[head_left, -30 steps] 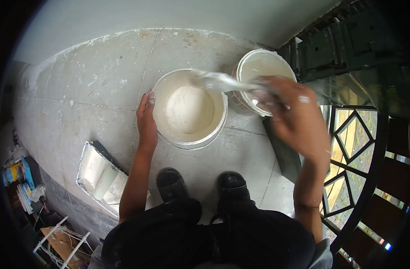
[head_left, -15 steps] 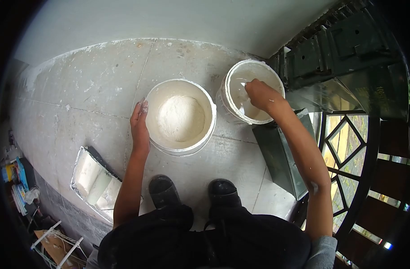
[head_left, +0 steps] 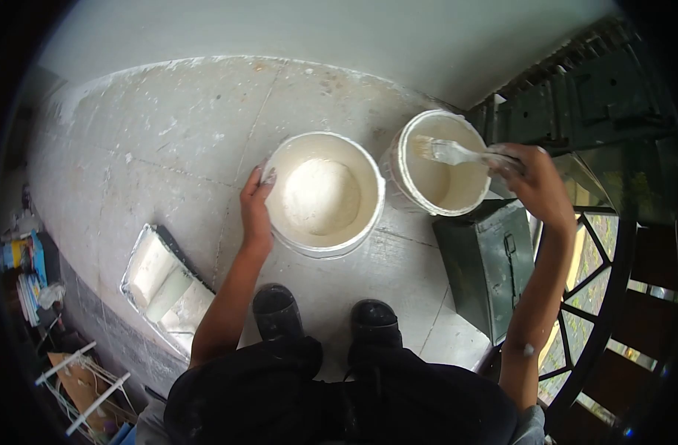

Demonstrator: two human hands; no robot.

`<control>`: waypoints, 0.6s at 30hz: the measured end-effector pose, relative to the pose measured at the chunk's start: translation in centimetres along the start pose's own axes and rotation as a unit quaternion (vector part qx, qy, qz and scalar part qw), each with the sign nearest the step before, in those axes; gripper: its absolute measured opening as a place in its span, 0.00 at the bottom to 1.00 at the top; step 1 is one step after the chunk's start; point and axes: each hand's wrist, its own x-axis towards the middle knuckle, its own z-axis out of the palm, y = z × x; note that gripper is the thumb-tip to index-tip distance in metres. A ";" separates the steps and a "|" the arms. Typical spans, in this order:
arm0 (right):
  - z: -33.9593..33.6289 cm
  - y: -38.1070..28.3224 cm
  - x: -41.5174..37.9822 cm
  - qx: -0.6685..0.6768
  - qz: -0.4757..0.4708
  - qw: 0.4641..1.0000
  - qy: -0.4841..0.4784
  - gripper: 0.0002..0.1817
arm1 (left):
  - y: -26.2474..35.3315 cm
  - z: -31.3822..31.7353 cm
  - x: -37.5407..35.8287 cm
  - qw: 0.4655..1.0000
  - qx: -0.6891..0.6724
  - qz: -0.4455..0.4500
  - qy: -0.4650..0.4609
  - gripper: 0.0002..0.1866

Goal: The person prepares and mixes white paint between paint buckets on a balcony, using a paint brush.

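My right hand (head_left: 533, 178) is closed round the handle of a paintbrush (head_left: 454, 153). The brush lies level over the mouth of the right bucket (head_left: 407, 167), its whitish bristles pointing left. That bucket is pale inside, and its rim is crusted with white. Beside it stands a larger white bucket (head_left: 376, 215) with pale, powdery-looking material (head_left: 322, 196) at the bottom. My left hand (head_left: 257, 211) grips this bucket by its left side, fingertips at the rim and smeared with white.
A paint tray with a roller (head_left: 168, 293) lies at lower left. Close to the right bucket is a dark green metal box (head_left: 483, 267). More green boxes (head_left: 591, 89) and a metal grille (head_left: 594, 259) line the right side. My shoes (head_left: 374, 319) are below the buckets.
My right hand has come up out of the right bucket and moved right, bringing the paintbrush into view. My left hand keeps its place on the larger bucket. The camera view has shifted slightly.
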 end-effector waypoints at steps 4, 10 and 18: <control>2.7 -4.4 -2.4 0.063 -0.017 0.997 0.027 0.10 | -1.0 1.5 -2.5 0.999 0.019 0.037 0.025 0.22; 13.2 -8.5 -2.2 -0.086 -0.189 0.977 -0.056 0.04 | -1.4 1.8 -5.7 0.996 0.032 0.078 -0.019 0.23; 19.0 -7.8 -2.6 -0.083 -0.287 0.948 -0.114 0.05 | -1.3 1.2 -8.2 0.994 0.052 0.099 0.004 0.24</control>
